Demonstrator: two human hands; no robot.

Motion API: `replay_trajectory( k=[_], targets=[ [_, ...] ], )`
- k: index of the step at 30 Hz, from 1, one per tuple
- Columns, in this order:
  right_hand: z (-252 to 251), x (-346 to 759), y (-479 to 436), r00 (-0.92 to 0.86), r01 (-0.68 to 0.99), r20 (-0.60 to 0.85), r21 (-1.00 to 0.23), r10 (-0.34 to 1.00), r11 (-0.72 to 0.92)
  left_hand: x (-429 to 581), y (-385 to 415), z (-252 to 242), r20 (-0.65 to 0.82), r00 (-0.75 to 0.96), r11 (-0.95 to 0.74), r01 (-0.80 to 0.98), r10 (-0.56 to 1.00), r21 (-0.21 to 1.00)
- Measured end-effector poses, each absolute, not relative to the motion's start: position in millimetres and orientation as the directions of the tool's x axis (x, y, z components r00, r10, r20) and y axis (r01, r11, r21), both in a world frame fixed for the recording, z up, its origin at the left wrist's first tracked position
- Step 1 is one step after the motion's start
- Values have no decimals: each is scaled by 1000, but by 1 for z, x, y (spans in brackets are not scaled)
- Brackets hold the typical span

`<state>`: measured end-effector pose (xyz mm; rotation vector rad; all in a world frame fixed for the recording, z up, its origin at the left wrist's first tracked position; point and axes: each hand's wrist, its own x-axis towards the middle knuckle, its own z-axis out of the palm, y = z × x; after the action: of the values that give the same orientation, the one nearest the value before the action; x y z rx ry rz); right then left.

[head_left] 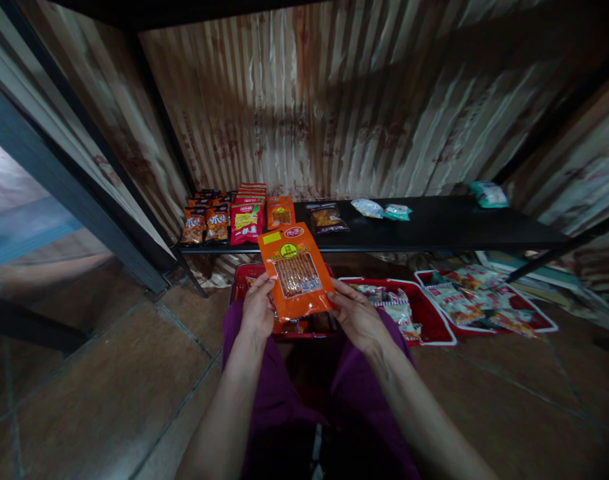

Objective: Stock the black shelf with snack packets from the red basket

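Observation:
An orange snack packet [297, 273] with a clear window showing brown sticks is held up between my two hands. My left hand [258, 307] grips its left edge, and my right hand [357, 313] pinches its lower right edge. Directly beneath it stands a red basket [242, 275] with packets inside, partly hidden by my hands and the packet. On the black shelf [459, 227] behind, a similar orange packet [281, 213] lies beside a row of red packets [247, 220] and black-and-orange packets [205, 223].
A dark brown packet [327, 219], a white packet [367, 208] and green-white packets [397, 212] lie farther along the shelf. Two more red baskets [437, 323] with packets stand at right on the tiled floor. A metal post [84, 180] rises at left; corrugated sheeting [284, 100] backs the shelf.

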<state>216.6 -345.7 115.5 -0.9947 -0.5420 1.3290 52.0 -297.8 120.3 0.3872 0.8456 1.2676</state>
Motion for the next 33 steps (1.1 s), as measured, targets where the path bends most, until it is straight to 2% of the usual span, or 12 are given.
replay_trajectory(
  k=[6, 12, 21, 24, 27, 29, 31, 33],
  targets=[
    [111, 219, -343, 280, -567, -221, -824, 934, -25, 56, -309, 120, -268, 168, 308, -684, 949, 661],
    [105, 222, -342, 300, -572, -204, -820, 932, 5, 62, -315, 112, -177, 242, 294, -648, 954, 703],
    [110, 221, -345, 302, -535, -158, -844, 940, 30, 64, -316, 112, -130, 243, 260, -646, 961, 718],
    [109, 221, -345, 309, -462, -126, -886, 943, 33, 64, -316, 112, -115, 248, 253, -646, 962, 720],
    [105, 222, -343, 340, -227, 0, -970, 940, 82, 64, -315, 111, -90, 250, 234, -637, 964, 734],
    [102, 222, -341, 366, 95, 183, -983, 912, 159, 65, -316, 111, -67, 256, 218, -627, 964, 748],
    [100, 223, -339, 334, 462, 391, -861, 858, 213, 66, -318, 110, -44, 264, 204, -617, 964, 760],
    [98, 224, -339, 240, 692, 519, -684, 821, 230, 67, -319, 109, -30, 274, 197, -607, 961, 770]
  ],
)
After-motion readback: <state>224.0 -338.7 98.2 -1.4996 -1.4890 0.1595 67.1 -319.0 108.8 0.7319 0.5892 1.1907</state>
